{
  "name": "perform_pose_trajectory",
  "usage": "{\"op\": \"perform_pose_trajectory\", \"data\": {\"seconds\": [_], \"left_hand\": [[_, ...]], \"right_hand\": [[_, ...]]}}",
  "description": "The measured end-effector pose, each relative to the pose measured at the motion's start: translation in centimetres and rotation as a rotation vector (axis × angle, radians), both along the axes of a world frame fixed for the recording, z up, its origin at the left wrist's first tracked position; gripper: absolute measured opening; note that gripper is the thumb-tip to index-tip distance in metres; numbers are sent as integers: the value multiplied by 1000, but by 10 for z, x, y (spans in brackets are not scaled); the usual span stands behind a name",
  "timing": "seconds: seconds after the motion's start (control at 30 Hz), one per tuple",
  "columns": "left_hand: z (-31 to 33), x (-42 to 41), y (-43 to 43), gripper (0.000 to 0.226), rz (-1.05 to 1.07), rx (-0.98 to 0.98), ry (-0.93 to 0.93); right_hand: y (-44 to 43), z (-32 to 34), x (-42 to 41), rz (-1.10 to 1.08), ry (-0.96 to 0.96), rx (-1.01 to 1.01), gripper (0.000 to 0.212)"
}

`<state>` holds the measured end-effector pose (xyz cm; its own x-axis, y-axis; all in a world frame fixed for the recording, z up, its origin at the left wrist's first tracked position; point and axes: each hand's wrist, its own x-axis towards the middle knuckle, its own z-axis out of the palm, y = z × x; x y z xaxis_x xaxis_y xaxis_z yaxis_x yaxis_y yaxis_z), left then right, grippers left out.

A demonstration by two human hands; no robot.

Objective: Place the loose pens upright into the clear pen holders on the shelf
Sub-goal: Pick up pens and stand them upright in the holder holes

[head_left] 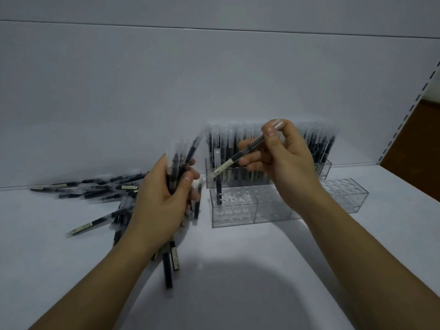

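Tip for this bit: right hand (285,160) pinches one pen (239,156) tilted, lower end over the left end of the front clear holder (252,211), toward the shelf's (47,246) back edge. Straighten it upright before dropping it in. Left hand (159,206) grips the spare bundle (179,160).

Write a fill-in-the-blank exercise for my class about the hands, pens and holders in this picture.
The right hand pinches just ____ tilted pen.
The left hand grips a bundle of ____.
The front holder has a lone pen standing at its ____ end.
The back holder is ____ of pens.
Missing words: one; pens; left; full.
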<state>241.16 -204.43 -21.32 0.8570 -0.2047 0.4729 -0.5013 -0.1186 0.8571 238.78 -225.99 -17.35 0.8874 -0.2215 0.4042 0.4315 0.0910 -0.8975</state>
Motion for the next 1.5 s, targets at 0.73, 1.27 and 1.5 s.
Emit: {"op": "perform_pose_trajectory", "data": {"seconds": [0.73, 1.27, 1.5], "left_hand": [[-2, 8, 5, 22, -26, 20, 144], [5, 4, 2, 16, 32, -177, 151], [3, 3, 1, 14, 13, -179, 169]], "right_hand": [[-5, -20, 7, -110, -75, -651, 51], [2, -24, 4, -122, -50, -926, 67], [5, -28, 5, -86, -5, -940, 64]]}}
